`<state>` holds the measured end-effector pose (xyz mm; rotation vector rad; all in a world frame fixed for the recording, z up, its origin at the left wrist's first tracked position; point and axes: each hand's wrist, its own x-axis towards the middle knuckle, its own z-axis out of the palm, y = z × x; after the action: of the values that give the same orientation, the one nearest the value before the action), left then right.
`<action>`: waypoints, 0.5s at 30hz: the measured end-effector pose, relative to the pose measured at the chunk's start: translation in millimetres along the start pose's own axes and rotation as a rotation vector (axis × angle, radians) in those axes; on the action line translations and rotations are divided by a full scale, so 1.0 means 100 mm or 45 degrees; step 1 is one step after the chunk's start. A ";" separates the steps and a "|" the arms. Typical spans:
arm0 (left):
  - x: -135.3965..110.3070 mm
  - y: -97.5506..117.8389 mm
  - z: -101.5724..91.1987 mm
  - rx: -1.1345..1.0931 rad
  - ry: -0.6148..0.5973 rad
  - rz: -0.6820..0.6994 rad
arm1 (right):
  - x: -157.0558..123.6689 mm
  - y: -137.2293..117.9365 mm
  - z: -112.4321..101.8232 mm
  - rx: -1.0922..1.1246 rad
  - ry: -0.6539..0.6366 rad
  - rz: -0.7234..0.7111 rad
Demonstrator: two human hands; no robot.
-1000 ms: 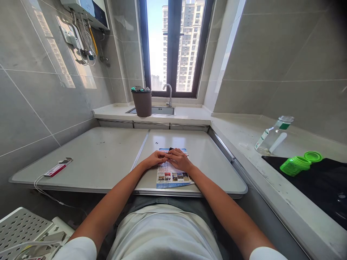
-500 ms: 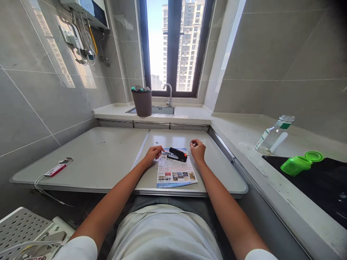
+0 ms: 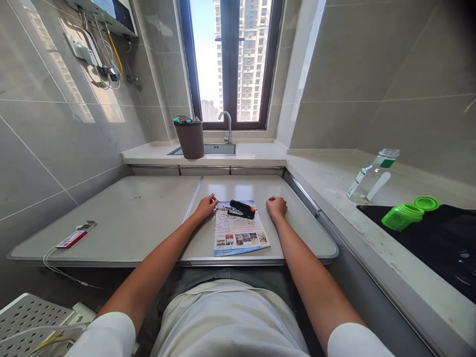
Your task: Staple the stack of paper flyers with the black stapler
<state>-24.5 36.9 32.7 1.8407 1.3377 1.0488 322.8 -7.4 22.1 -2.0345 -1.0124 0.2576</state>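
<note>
A black stapler (image 3: 241,209) with an orange mark at its right end lies on a printed leaflet (image 3: 241,229); a thin metal part sticks out from its left end. Just left of the leaflet, my left hand (image 3: 207,206) rests on the table with its fingers drawn together. A tiny dark bit shows by its fingertips; whether it is held I cannot tell. To the right of the stapler, and apart from it, my right hand (image 3: 277,206) is curled closed on the table. Its fingers hide whatever may be inside.
A red and white box (image 3: 77,235) with a white cable lies on the left of the folding table (image 3: 156,208). A bin (image 3: 190,140) stands by the sink (image 3: 219,149). On the right counter are a clear bottle (image 3: 373,177) and an open green container (image 3: 402,217).
My left hand has drawn back left from the stapler's metal end toward the small bits on the table. My right hand has shifted slightly right and curled in. The stapler stays on the leaflet.
</note>
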 end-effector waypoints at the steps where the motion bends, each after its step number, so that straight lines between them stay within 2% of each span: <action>1: 0.05 0.00 -0.01 0.077 0.016 0.032 | 0.01 0.01 0.01 0.011 0.010 0.000; 5: 0.23 -0.03 -0.03 0.330 0.037 0.135 | 0.04 0.04 0.03 0.056 0.069 0.039; 8: 0.34 -0.11 -0.01 0.461 -0.042 0.147 | 0.05 0.05 0.04 0.073 0.098 0.076; 12: 0.40 -0.17 0.00 0.614 -0.173 0.134 | 0.06 0.04 0.06 0.078 0.045 0.044; 15: 0.36 -0.14 -0.01 0.745 -0.209 0.127 | 0.06 0.03 0.06 0.082 -0.006 0.016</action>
<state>-25.8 75.8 30.7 2.3753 1.5738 0.5609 325.5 -0.1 17.4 -1.9830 -0.9824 0.2980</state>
